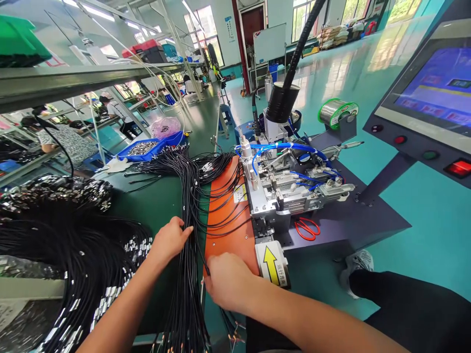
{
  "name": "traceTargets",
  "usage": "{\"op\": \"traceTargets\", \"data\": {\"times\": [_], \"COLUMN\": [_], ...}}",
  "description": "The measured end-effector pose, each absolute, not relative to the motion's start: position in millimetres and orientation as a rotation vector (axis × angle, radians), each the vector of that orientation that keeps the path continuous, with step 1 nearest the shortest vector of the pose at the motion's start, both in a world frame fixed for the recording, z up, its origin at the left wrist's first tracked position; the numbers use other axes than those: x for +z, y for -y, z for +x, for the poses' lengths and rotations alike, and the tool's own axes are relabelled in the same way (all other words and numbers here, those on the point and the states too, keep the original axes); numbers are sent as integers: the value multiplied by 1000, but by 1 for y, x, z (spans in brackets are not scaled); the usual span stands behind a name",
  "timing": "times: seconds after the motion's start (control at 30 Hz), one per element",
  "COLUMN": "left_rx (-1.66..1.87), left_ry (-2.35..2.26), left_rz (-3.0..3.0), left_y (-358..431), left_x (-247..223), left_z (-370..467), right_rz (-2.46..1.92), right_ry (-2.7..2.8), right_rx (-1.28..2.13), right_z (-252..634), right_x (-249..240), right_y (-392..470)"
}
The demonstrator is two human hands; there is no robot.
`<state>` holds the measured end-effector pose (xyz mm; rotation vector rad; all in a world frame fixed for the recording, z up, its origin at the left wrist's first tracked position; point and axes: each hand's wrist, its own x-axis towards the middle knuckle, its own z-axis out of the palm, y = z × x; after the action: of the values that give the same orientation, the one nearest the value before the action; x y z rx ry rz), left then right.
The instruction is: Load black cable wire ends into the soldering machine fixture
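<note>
A thick bundle of black cables point(187, 211) runs lengthwise along the green bench. My left hand point(170, 240) rests at the left side of this bundle, thumb stretched over the cables and fingertips slightly apart. Over the near end of the orange plate point(228, 206), my right hand point(230, 282) is closed around a black cable point(200, 250) that runs up toward the bundle; the fingertips are hidden underneath. Several single cables cross the orange plate into the metal machine point(272, 196) on the right. Bare copper-coloured ends show at the bundle's near end.
A white roller cover with a yellow arrow point(271, 264) sits just right of my right hand. Red-handled scissors point(307, 228) lie by the machine. A large cable heap point(66, 230) fills the left. Blue trays point(142, 149), a solder spool point(336, 113) and a screen point(437, 88) stand farther off.
</note>
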<state>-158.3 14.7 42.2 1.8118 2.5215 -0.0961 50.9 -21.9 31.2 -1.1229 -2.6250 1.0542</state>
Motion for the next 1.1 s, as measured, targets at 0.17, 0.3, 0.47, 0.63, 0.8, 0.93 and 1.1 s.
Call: {"op": "traceTargets", "data": {"times": [0.17, 0.3, 0.47, 0.63, 0.8, 0.93, 1.1], "left_rx": [15, 119, 79, -42, 79, 337, 519], "left_ry": [-2480, -2100, -1362, -1214, -1190, -1235, -1169], "left_rz": [1944, 2081, 2229, 2344, 2482, 2554, 2603], "left_y": [-7, 6, 24, 16, 3, -6, -16], "left_x": [58, 73, 87, 79, 59, 40, 24], "left_z": [-147, -124, -81, -58, -43, -24, -6], "right_rz": [-1220, -1112, -1021, -1176, -1319, -1367, -1385], "right_ry": [2370, 2363, 2631, 2851, 2594, 2200, 1710], "right_rx": [1184, 1226, 958, 778, 723, 897, 1095], "right_z": [59, 84, 106, 117, 151, 180, 200], "right_x": [26, 31, 36, 46, 52, 38, 14], "right_y": [14, 7, 10, 12, -2, -11, -6]}}
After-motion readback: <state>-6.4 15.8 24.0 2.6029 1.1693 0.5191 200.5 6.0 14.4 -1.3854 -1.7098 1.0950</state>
